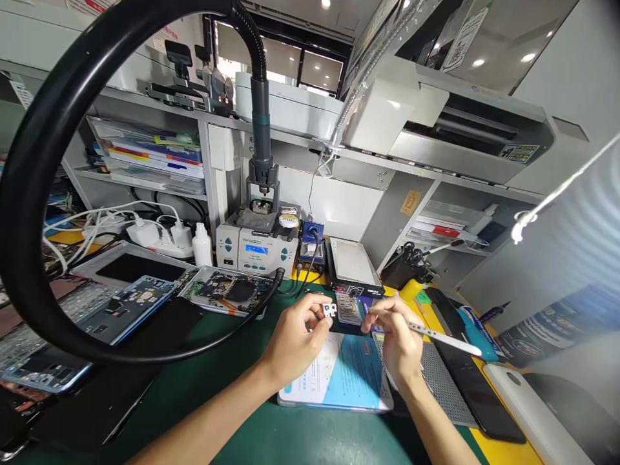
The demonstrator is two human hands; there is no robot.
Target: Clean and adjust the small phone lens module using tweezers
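Note:
My left hand (296, 341) is closed, with a small white-and-black phone camera module (329, 310) pinched between thumb and fingers. In my right hand (400, 339) is a slim white-handled tool (448, 338). A row of dark dots runs along its handle, which points back to the right; its working end is hidden by my fingers. The two hands are a short way apart. Below them, a blue-and-white box (361, 378) lies flat on the green mat (271, 429). A clear plastic case of small parts (349, 310) sits just behind, between the hands.
A thick black hose (29, 194) loops across the left side from the hot-air station (256, 248). Opened phone parts (130, 310) and a tray with a circuit board (227, 287) lie left. A black phone (479, 394) lies right, near a large ribbed duct (571, 278).

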